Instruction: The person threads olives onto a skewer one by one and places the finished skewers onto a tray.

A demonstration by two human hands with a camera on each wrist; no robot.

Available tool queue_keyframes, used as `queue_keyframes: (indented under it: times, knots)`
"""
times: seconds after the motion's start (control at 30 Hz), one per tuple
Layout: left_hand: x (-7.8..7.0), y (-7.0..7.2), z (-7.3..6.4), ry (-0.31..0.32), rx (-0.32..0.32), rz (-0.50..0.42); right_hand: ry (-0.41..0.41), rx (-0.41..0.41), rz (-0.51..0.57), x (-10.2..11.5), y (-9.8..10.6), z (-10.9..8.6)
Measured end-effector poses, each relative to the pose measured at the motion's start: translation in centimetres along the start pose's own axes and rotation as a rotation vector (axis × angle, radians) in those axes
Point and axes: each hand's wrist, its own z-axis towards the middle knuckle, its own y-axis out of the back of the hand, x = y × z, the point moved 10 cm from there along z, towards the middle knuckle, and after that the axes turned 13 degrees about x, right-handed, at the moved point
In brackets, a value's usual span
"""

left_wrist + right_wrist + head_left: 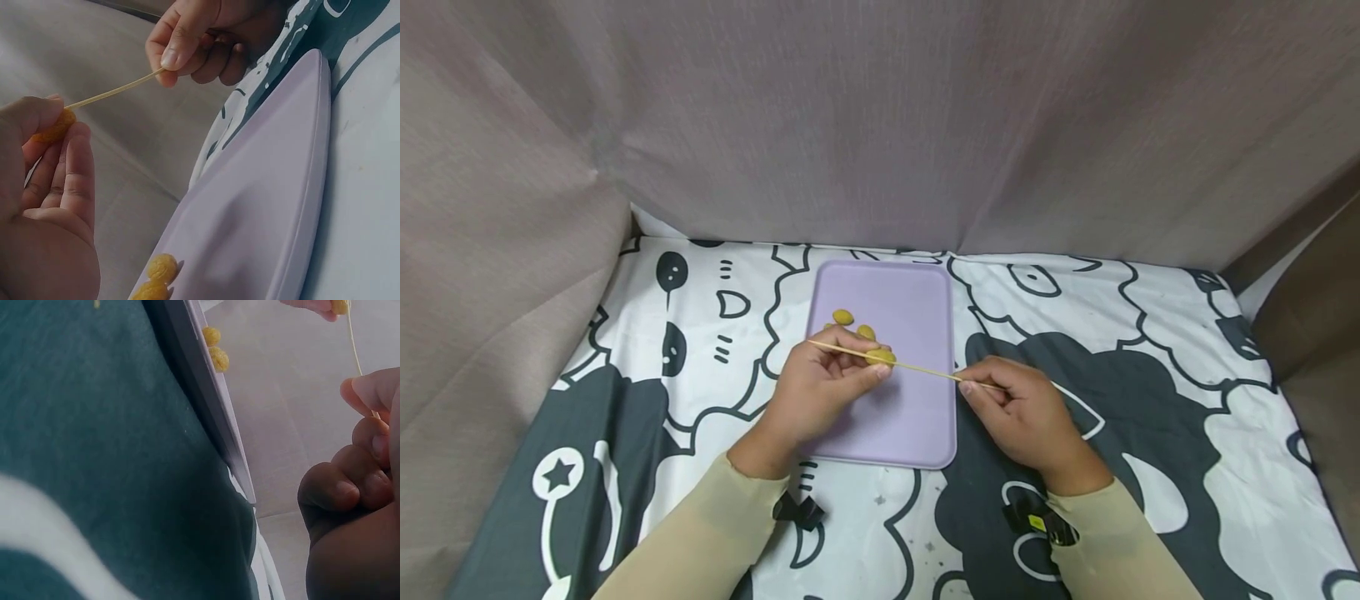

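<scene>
My left hand [820, 387] pinches a small, wrinkled yellow ball [881, 357] between thumb and fingers, over the lilac tray [910, 300]. A thin, pale bamboo skewer [925, 369] runs from the ball to my right hand [1022, 412], whose thumb and fingers pinch it beyond the tray's right edge. In the head view the skewer's other end shows past the ball, along the left fingers; I cannot tell whether it pierces the ball. It bows slightly in the left wrist view. More yellow balls [843, 317] lie on the tray, partly hidden behind my left hand.
Under the tray spreads a black-and-white cartoon-print cloth [700, 333]. A grey-brown curtain [880, 125] rises behind the table and hangs at both sides. Dark straps with small devices sit at both wrists.
</scene>
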Motion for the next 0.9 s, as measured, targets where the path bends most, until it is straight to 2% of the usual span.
queue_keyframes:
  times: [0.33, 0.6, 0.9]
  knots:
    - [0.5, -0.4, 0.0, 0.027, 0.010, -0.022, -0.003, 0.006, -0.003, 0.5, -0.3, 0.1]
    - [0.7, -0.6, -0.1, 0.032, 0.015, 0.019, 0.000, 0.019, -0.004, 0.7, -0.6, 0.3]
    - [0.4, -1.2, -0.1, 0.005, 0.042, 0.080, 0.007, 0.030, 0.004, 0.9, -0.8, 0.3]
